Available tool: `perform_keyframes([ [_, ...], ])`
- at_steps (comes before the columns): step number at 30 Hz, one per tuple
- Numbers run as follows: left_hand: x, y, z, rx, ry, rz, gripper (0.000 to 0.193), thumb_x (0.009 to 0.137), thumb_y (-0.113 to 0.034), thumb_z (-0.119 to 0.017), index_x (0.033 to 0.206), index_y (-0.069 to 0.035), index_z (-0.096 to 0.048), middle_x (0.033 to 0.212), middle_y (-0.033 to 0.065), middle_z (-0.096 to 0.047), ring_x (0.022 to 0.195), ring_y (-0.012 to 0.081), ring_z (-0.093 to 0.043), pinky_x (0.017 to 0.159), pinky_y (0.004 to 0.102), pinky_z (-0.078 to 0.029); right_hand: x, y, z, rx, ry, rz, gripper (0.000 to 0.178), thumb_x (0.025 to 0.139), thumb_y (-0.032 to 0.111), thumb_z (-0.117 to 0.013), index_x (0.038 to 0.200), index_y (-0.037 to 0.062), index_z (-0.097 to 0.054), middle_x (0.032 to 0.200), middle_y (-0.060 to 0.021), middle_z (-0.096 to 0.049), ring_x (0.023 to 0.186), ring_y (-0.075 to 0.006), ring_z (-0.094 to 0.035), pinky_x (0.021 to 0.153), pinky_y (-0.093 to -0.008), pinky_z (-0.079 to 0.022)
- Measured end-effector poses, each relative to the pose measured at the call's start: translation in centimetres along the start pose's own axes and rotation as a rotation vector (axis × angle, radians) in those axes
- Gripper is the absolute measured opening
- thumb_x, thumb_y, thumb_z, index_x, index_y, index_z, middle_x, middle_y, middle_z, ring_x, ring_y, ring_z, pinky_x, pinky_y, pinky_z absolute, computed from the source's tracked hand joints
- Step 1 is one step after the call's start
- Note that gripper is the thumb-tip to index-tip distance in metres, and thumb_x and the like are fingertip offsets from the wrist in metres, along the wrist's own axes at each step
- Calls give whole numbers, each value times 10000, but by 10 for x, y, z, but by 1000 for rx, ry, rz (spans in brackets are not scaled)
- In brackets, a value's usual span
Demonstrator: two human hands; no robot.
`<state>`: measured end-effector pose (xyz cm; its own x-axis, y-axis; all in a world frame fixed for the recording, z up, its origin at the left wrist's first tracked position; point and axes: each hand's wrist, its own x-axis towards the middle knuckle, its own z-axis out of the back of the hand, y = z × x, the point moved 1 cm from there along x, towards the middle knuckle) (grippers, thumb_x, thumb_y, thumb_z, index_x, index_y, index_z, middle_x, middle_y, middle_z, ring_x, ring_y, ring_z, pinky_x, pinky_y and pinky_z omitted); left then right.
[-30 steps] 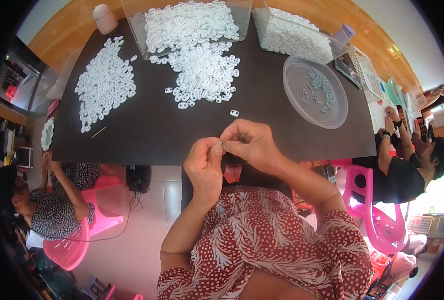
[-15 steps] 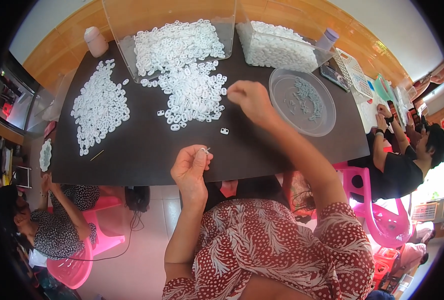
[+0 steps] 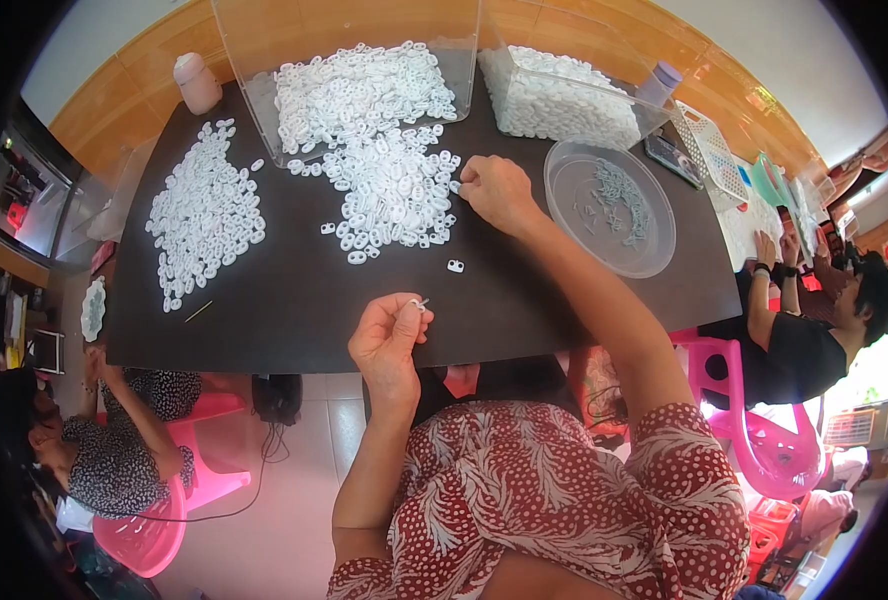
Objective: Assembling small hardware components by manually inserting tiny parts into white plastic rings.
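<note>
My left hand [image 3: 389, 338] is closed in a pinch above the table's near edge. Between its thumb and forefinger is a small white plastic piece [image 3: 417, 305], with a thin greyish bit sticking out. My right hand [image 3: 499, 192], fingers curled together, has its tips on a white two-holed piece at the right edge of a loose heap of white plastic pieces [image 3: 389, 190]. A single white piece [image 3: 455, 266] lies apart on the dark table [image 3: 294, 310]. Right of my right hand, a round clear tray [image 3: 576, 245] holds small grey-green slender parts.
A clear bin [image 3: 364, 95] spills white pieces into the heap; another clear bin [image 3: 564, 100] stands to its right. More pieces [image 3: 204, 220] and a thin yellowish stick [image 3: 199, 311] lie left. Bottles, a phone [image 3: 674, 160] and a white basket [image 3: 712, 150] edge the table. People sit on both sides.
My right hand has closed in on the piece at the heap's right edge. My left hand keeps its pinch. The whole view has shifted slightly.
</note>
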<state>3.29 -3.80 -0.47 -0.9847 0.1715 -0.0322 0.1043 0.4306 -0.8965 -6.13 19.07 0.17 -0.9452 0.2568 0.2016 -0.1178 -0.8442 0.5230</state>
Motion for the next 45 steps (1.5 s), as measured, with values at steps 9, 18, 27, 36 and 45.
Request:
perform_keyframes([
  [9,-1,0,2,-12,28,0,98,880,-59,-598,908,35,-606,784,84,-636,645,104,-560,577,220,-437,-3,-1,-5,-107,-141,157,111,675,61,-653,770,41,-598,797,-180,-596,796,-353,-557,694,-444,-449],
  [18,-4,-9,1,-27,33,31,109,888,-84,-597,923,19,-604,815,74,-640,708,97,-561,631,216,-437,-84,52,38,397,92,220,105,745,88,-671,800,41,-594,715,-95,-574,686,-255,-562,634,-357,-453],
  [27,-8,-18,-8,-73,66,-36,121,908,-72,-557,943,42,-579,900,120,-643,742,146,-618,636,251,-507,-116,75,31,651,239,125,106,774,30,-640,875,15,-612,743,-68,-556,691,-158,-563,629,-290,-449],
  [36,-19,-15,-12,-206,-1,23,129,914,-88,-554,965,30,-564,914,117,-623,783,181,-634,716,314,-553,-137,91,17,1186,159,-116,110,830,-2,-619,937,-20,-608,848,-38,-634,747,-68,-588,655,-196,-477],
  [45,-23,-21,-21,-143,16,-6,120,916,-102,-558,938,15,-576,901,109,-635,748,151,-626,642,251,-509,-141,80,37,1113,50,-158,104,829,-6,-603,925,-7,-643,831,-41,-644,739,-83,-576,672,-211,-469],
])
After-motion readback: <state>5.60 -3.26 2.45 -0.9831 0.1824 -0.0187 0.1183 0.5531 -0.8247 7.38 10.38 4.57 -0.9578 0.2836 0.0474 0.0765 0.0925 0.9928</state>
